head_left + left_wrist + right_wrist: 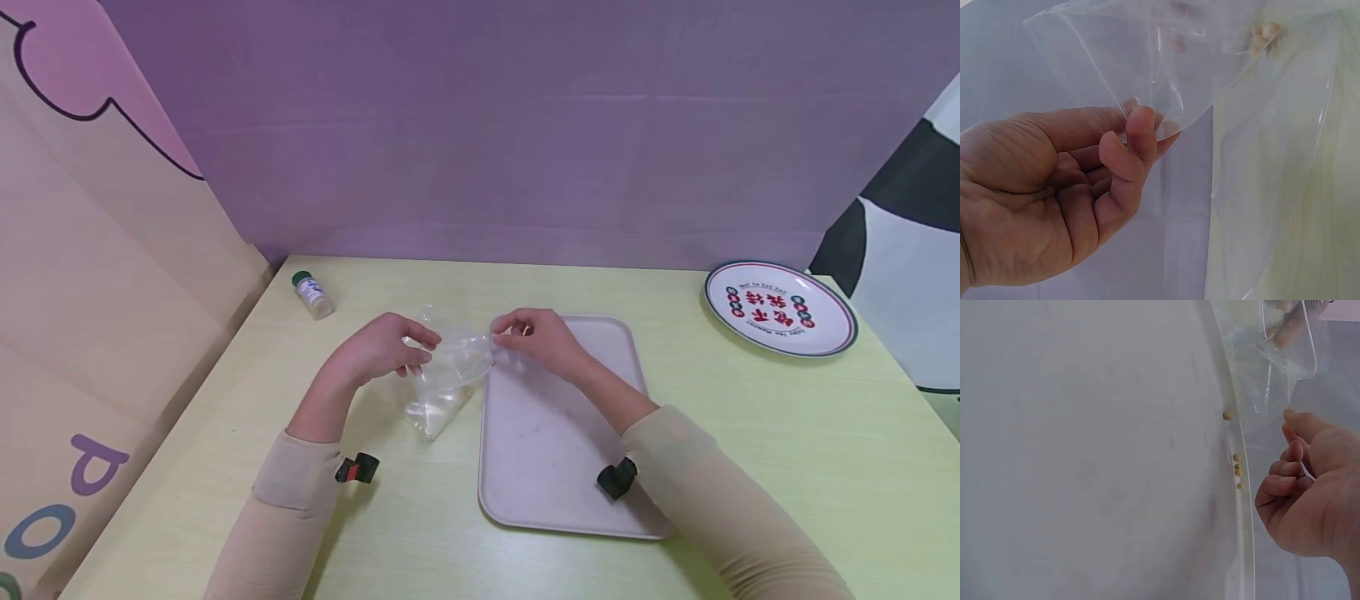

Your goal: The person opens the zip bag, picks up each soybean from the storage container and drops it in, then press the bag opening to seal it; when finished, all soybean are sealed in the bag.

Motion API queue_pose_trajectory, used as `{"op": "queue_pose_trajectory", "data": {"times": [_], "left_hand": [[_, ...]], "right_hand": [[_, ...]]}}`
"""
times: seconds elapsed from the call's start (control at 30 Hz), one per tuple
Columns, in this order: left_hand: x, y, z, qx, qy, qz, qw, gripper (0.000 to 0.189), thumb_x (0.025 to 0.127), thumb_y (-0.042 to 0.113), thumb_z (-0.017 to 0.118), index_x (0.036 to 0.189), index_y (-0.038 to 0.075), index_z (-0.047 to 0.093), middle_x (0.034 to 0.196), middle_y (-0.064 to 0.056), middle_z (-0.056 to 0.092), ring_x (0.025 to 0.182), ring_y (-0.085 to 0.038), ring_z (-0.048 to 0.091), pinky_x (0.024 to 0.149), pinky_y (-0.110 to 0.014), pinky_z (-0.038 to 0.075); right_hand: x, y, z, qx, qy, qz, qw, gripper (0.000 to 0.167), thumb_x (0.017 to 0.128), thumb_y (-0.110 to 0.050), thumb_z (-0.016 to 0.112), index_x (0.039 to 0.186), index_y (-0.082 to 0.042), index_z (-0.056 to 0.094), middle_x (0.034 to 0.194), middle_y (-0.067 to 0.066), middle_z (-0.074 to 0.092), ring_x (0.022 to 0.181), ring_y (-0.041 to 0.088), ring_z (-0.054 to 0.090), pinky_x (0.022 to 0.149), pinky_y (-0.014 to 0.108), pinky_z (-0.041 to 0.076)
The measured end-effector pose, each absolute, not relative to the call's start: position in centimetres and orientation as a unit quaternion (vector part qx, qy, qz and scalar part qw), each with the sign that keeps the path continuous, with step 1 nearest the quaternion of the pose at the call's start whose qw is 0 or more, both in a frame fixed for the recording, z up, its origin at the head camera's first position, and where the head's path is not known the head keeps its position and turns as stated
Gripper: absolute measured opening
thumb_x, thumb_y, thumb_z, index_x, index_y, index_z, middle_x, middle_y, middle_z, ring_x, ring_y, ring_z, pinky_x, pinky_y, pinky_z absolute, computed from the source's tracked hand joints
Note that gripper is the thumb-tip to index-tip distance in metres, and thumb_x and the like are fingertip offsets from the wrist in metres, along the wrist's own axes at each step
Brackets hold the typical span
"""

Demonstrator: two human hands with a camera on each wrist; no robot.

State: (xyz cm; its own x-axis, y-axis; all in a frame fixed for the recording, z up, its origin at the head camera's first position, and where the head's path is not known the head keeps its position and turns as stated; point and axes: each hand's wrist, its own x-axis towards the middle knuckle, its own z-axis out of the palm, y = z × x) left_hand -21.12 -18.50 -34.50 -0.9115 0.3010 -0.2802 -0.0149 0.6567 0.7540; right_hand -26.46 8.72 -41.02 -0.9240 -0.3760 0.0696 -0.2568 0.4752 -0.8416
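Note:
A clear plastic bag (pixel 442 379) hangs between my two hands, left of the pale tray (pixel 551 467). My left hand (pixel 384 343) pinches the bag's edge between thumb and fingers, which the left wrist view shows up close. At the opposite side of its mouth, my right hand (pixel 545 340), above the tray's far part, pinches the bag's rim with thumb and fingertip. Several small tan, bean-like balls (pixel 1237 469) lie along the tray's edge in the right wrist view. In the left wrist view a few similar balls (pixel 1266 34) show near the bag; whether they are inside it I cannot tell.
A small bottle with a green cap (pixel 312 294) lies at the table's back left. An oval plate with red lettering (pixel 780 310) sits at the back right. Behind the table (pixel 420 533) stands a purple wall panel (pixel 487 142).

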Motion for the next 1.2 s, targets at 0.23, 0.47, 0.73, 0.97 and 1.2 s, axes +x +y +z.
{"op": "queue_pose_trajectory", "data": {"times": [0.23, 0.47, 0.73, 0.97, 1.2], "left_hand": [[-21.1, -18.5, -34.4, 0.077, 0.890, 0.404, 0.197, 0.034, 0.096, 0.006, 0.065, 0.130, 0.004, 0.068, 0.128, -0.009, 0.066, 0.083, -0.028, 0.064, 0.088, -0.048, 0.051], [-21.1, -18.5, -34.6, 0.075, 0.890, 0.405, 0.198, 0.034, 0.096, 0.007, 0.066, 0.130, 0.005, 0.068, 0.127, -0.009, 0.066, 0.081, -0.026, 0.064, 0.089, -0.049, 0.050], [-21.1, -18.5, -34.5, 0.072, 0.889, 0.406, 0.198, 0.035, 0.096, 0.007, 0.066, 0.131, 0.005, 0.068, 0.125, -0.008, 0.067, 0.084, -0.028, 0.065, 0.088, -0.048, 0.051], [-21.0, -18.5, -34.5, 0.067, 0.890, 0.404, 0.199, 0.035, 0.096, 0.007, 0.066, 0.131, 0.006, 0.068, 0.123, -0.008, 0.067, 0.083, -0.026, 0.065, 0.089, -0.048, 0.051], [-21.0, -18.5, -34.5, 0.070, 0.891, 0.402, 0.199, 0.034, 0.096, 0.007, 0.066, 0.130, 0.005, 0.068, 0.122, -0.008, 0.067, 0.080, -0.024, 0.064, 0.089, -0.048, 0.051]], "right_hand": [[-26.4, 8.4, -41.5, -0.197, 0.870, -0.444, 0.083, 0.014, 0.090, -0.015, 0.078, 0.101, -0.008, 0.077, 0.079, 0.001, 0.058, 0.076, 0.018, 0.051, 0.060, 0.026, 0.041], [-26.4, 8.4, -42.2, -0.209, 0.877, -0.424, 0.089, 0.012, 0.088, -0.010, 0.077, 0.099, -0.008, 0.078, 0.074, -0.002, 0.058, 0.073, 0.016, 0.050, 0.061, 0.026, 0.040], [-26.3, 8.1, -42.2, -0.197, 0.889, -0.402, 0.102, 0.015, 0.087, -0.007, 0.076, 0.102, -0.005, 0.079, 0.078, 0.000, 0.063, 0.074, 0.016, 0.051, 0.064, 0.027, 0.042], [-26.3, 7.6, -42.5, -0.187, 0.901, -0.378, 0.104, 0.014, 0.085, -0.008, 0.080, 0.098, -0.006, 0.079, 0.075, -0.002, 0.061, 0.073, 0.014, 0.050, 0.067, 0.027, 0.042], [-26.0, 7.5, -42.4, -0.194, 0.911, -0.350, 0.098, 0.010, 0.085, -0.011, 0.081, 0.093, -0.007, 0.077, 0.072, -0.005, 0.060, 0.072, 0.012, 0.050, 0.071, 0.027, 0.042]]}}
